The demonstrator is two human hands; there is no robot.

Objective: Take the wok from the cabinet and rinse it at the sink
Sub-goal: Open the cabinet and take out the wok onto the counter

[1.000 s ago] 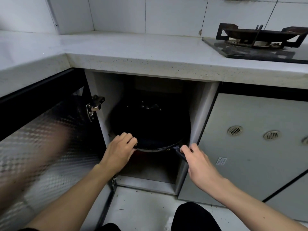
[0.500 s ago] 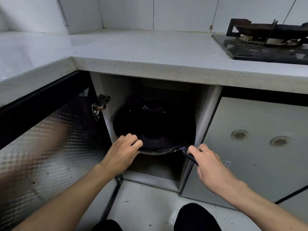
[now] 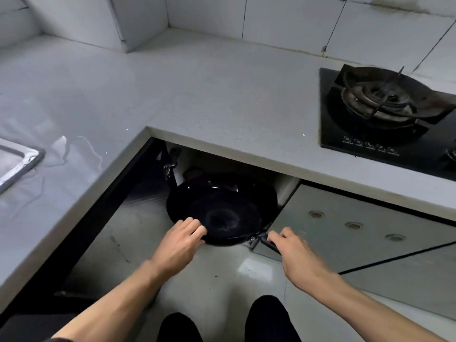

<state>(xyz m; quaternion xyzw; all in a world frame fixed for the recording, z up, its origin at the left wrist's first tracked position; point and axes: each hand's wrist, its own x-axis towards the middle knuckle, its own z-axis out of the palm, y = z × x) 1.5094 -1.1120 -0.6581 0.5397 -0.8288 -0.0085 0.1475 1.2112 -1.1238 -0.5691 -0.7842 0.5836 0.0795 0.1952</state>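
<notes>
A large black wok is partly out of the open cabinet under the countertop, its bowl facing up. My left hand grips the wok's near-left rim. Around the wok's dark handle, at its near-right side, my right hand is closed. A corner of the steel sink shows at the far left edge of the countertop.
The grey countertop wraps around the corner, with water puddles beside the sink. A black gas hob sits at the right. The open cabinet door stands to the left, a closed vented door to the right.
The view has risen from low in front of the cabinet to above the countertop. The wok has come forward and up out of the cabinet, both hands still holding it.
</notes>
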